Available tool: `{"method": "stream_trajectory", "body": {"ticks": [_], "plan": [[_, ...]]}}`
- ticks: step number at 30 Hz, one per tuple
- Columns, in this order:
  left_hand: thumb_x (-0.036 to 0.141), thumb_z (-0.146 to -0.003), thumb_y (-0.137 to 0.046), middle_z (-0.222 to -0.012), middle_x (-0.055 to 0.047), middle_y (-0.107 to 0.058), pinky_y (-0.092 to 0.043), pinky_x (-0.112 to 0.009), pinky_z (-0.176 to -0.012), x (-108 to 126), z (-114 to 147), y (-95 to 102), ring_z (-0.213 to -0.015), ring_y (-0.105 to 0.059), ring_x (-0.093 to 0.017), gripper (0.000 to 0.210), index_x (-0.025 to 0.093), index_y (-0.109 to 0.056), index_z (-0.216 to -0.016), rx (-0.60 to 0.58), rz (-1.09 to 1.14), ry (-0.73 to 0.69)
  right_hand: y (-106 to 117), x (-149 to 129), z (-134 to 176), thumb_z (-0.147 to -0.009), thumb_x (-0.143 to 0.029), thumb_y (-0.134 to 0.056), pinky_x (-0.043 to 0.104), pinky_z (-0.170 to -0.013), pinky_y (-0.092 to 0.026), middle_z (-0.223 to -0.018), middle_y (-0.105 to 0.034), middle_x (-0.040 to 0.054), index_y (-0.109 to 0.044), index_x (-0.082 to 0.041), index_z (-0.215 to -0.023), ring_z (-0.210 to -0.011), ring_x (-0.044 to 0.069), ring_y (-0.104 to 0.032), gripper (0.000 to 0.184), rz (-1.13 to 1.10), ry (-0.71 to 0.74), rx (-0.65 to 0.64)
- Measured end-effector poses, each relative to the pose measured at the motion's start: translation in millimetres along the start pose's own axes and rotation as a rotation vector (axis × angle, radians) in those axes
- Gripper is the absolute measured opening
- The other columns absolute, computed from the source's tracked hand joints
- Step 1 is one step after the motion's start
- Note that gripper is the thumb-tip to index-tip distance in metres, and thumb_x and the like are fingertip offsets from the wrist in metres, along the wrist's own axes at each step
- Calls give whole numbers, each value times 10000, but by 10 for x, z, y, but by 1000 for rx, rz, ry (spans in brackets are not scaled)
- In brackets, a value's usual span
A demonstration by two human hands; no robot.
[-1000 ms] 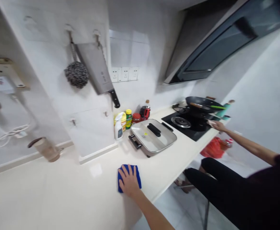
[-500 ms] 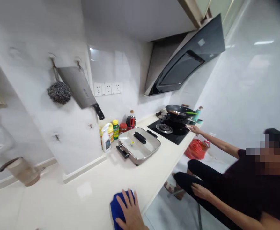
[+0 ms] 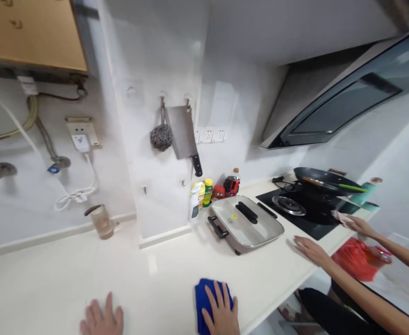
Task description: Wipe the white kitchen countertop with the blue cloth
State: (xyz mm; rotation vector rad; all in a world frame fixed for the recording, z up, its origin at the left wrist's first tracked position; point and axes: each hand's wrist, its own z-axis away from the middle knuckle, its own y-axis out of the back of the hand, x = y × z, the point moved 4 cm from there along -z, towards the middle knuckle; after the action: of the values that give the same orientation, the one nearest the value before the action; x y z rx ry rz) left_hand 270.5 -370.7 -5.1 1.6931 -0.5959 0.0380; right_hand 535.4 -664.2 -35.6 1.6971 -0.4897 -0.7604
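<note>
My right hand [image 3: 222, 312] lies flat with spread fingers over a folded blue cloth [image 3: 201, 298], pressing it on the white counter [image 3: 148, 284]. To the left, my left hand [image 3: 102, 318] is over the counter at the bottom of the view, its fingers a little apart and nothing in it. Whether that palm touches the counter I cannot tell. Beyond the cloth stands a rectangular electric pan [image 3: 249, 242] under a glass lid with a black handle [image 3: 246, 212].
Another person's hand [image 3: 311, 250] rests near the counter edge; their other hand [image 3: 360, 226] holds a pale cloth on the cooktop [image 3: 316, 218]. A wok [image 3: 326, 179] sits there. Bottles [image 3: 207, 191] line the wall beneath a hanging cleaver [image 3: 183, 132]. A pitcher [image 3: 101, 222] stands left.
The view has swung left, bringing my left hand into sight. My right hand stays on the blue cloth. The other person's second hand has come up from their lap to the counter edge.
</note>
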Motion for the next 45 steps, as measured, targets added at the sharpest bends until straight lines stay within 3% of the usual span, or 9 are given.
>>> {"method": "stream_trajectory", "body": {"ticks": [5,11,17,24,27,32,36,40,45], "plan": [[443,-927,-257,-1583,-282,-281,-135,-618,-1190,9,44,77,-1514,-125,-416,667,74,-473,-1439,-32,-17,-24,-52,-271,30,-987,-542,-272,742,-1117,-195,-1555,-398,119,-309,-313,-1540,-1472,385,-250,599,-132,-17,-10],[394,-934,-328,-1592,-244,-303,-136,-624,-1201,-88,98,74,-1525,-95,-392,581,97,-539,-1387,-17,55,-61,193,-206,57,-992,-537,-172,524,-1010,-459,-1446,-501,127,-326,-257,-1528,-1332,317,-458,624,-300,-146,284],[337,-936,-349,-1561,-108,-409,-286,-523,-1216,-106,209,6,-1538,-136,-276,445,194,-691,-1182,-34,383,-269,-19,-651,203,-824,-515,-566,595,-1007,-405,-1378,-553,148,-575,-252,-1333,-1253,439,-468,572,32,-19,-9],[384,-916,-410,-1485,-69,-516,-333,-524,-1204,6,517,83,-1489,-297,-280,381,249,-728,-1076,-301,725,-256,-26,-726,380,-922,-333,-423,529,-1093,-400,-1360,-603,110,-677,-221,-1170,-1305,366,-470,372,53,74,35],[477,-888,-475,-1351,-79,-639,-371,-486,-1184,162,602,141,-1358,-495,-274,363,264,-735,-1023,-551,937,-132,156,-677,326,-961,-406,-340,500,-1034,-462,-1224,-674,150,-697,-203,-1076,-1225,336,-555,426,-143,4,122],[594,-743,-665,-1257,-156,-688,-473,-418,-1094,476,851,104,-1201,-631,-284,578,177,-659,-1144,-1028,1476,384,556,-211,124,-779,-762,-485,421,-752,-551,-793,-707,76,-660,-203,-940,-742,261,-653,607,-645,-451,359],[572,-684,-725,-1357,-265,-590,-498,-419,-1048,769,1151,-22,-1117,-674,-311,768,99,-542,-1261,-1284,1589,677,822,-65,-15,-768,-748,-511,351,-638,-546,-744,-687,33,-605,-207,-903,-710,220,-644,565,-866,-511,388],[597,-658,-754,-1490,-280,-444,-496,-434,-1032,1021,1255,-119,-1121,-665,-322,926,125,-415,-1380,-1289,1575,695,990,-304,-6,-690,-554,-740,292,-590,-516,-729,-654,-12,-585,-206,-863,-662,169,-613,419,-1435,-584,393],[614,-718,-688,-1589,-185,-326,-495,-512,-1008,1181,1156,-2,-1193,-618,-351,943,281,-257,-1487,-1234,1666,566,1273,-831,-21,-759,-441,-753,246,-594,-495,-772,-626,-28,-588,-209,-829,-687,128,-581,293,-1760,-456,268]]}}
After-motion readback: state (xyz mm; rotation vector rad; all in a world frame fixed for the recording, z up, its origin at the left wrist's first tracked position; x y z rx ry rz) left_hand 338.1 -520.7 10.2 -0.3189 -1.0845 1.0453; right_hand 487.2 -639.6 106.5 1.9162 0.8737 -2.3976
